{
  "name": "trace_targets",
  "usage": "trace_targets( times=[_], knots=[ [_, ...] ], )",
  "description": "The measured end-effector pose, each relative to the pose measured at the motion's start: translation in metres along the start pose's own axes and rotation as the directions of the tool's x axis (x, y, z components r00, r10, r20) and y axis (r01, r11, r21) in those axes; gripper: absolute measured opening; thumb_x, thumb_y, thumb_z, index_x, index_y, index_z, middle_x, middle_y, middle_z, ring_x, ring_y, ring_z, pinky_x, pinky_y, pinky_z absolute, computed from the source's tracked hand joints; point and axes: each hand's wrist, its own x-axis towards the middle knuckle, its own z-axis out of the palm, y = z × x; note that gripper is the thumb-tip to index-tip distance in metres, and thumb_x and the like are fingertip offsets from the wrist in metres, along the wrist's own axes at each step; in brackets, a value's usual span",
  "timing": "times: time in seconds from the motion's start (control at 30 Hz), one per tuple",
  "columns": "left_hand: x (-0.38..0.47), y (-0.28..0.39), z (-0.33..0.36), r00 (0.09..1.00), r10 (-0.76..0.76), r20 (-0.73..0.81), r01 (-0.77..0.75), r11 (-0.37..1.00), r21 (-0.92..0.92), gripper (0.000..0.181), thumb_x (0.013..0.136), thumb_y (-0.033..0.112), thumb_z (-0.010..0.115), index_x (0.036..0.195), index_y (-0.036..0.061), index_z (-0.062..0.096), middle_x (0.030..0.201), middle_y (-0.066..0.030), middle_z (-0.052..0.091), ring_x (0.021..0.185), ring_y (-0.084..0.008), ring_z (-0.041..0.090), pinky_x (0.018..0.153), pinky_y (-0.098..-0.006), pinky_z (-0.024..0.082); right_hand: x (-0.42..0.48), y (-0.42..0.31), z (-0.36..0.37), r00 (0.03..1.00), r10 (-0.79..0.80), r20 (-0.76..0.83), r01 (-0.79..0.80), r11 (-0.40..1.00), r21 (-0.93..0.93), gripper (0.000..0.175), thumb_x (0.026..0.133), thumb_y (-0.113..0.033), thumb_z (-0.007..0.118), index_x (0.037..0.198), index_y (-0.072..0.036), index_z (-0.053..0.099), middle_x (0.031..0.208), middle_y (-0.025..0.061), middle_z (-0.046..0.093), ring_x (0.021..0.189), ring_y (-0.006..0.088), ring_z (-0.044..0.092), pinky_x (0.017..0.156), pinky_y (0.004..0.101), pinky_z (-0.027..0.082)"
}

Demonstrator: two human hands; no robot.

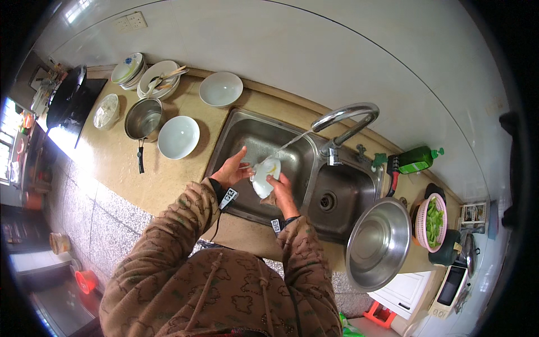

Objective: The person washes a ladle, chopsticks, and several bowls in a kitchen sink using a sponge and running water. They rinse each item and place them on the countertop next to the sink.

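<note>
My right hand (284, 191) grips a small white bowl (262, 184) with a yellow mark, thumb on its face. The bowl is tilted over the left basin of a stainless steel double sink (242, 135). Beside the bowl's left edge is my left hand (230, 170), its fingers apart; whether the fingertips touch the bowl I cannot tell. A stream of water (296, 139) runs from the chrome faucet (353, 116) down to the bowl and splashes near my left fingers.
White bowls (179, 137), a steel saucepan (144, 118) and stacked plates (128, 69) stand left of the sink. A large steel basin (377, 244) sits at the right front, near a pink basket (442, 210) of green vegetables. Behind is a green detergent bottle (414, 161).
</note>
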Motion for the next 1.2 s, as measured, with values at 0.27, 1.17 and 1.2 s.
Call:
trace_targets(
  times=[0.27,1.17,1.2],
  knots=[
    [-0.013,-0.064,-0.033,0.940,-0.280,0.194,0.340,0.801,-0.493,0.047,0.098,0.035,0.043,0.132,0.0032,0.038,0.134,-0.0184,0.044,0.121,-0.0332,0.046,0.103,-0.0514,0.035,-0.014,-0.004,-0.019,0.978,0.173,0.116,-0.208,0.777,0.594,0.036,0.091,-0.032,0.060,0.112,-0.004,0.058,0.114,0.0086,0.062,0.106,0.0256,0.058,0.096,0.0449,0.043],
    [-0.037,-0.019,0.020,0.963,0.105,0.247,-0.200,0.897,0.395,0.014,0.086,0.005,0.063,0.098,-0.0012,0.067,0.088,-0.0050,0.066,0.082,-0.0153,0.061,0.071,-0.0288,0.050,-0.068,-0.051,0.008,0.845,-0.535,-0.006,0.473,0.752,-0.460,0.024,0.087,-0.017,0.065,0.105,-0.001,0.066,0.112,0.0086,0.064,0.090,0.0178,0.061,0.079,0.0309,0.048],
    [-0.039,-0.021,0.021,0.961,0.131,0.245,-0.233,0.863,0.449,0.012,0.084,0.002,0.063,0.095,-0.0008,0.068,0.086,-0.0045,0.066,0.078,-0.0140,0.060,0.068,-0.0280,0.048,-0.067,-0.053,0.024,0.779,-0.623,0.071,0.532,0.597,-0.600,0.023,0.085,-0.016,0.066,0.104,-0.003,0.067,0.113,0.0083,0.063,0.092,0.0218,0.060,0.081,0.0339,0.048]
  ],
)
